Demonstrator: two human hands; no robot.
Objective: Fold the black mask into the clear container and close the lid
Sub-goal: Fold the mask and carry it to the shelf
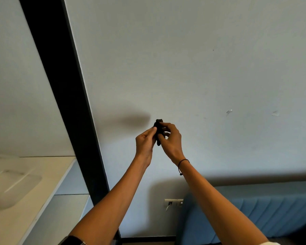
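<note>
The black mask point(158, 128) is bunched into a small dark wad held up in front of the pale wall. My left hand point(145, 141) pinches its left side and my right hand point(170, 138) grips its right side, fingers curled over it. Most of the mask is hidden between my fingers. The clear container point(12, 188) lies blurred on the cream shelf at the far left, well away from both hands; I cannot tell where its lid is.
A cream shelf point(48, 167) runs along the left. A black vertical post point(67, 96) stands between the shelf and the wall. A blue padded seat point(254, 209) sits at the lower right, with a wall socket point(173, 202) beside it.
</note>
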